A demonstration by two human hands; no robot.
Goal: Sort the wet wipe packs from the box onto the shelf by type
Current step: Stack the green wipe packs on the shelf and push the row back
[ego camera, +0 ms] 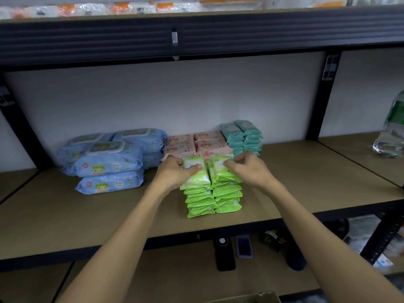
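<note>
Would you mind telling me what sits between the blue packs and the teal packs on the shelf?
The pink packs lie between the blue packs and the teal packs, seen in the head view.

One head-worn view looks forward and slightly down from close in front of the shelf [306, 171]. Both forearms reach away from it. Green packs [213, 189] under the fingertips sit mid-frame.

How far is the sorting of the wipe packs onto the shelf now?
Well along. Blue packs, pink packs and teal packs already sit grouped on the shelf. In hand: the left hand and right hand each grip a top pack of the two green stacks. Left: unclear, only a box corner shows, its contents hidden.
</note>
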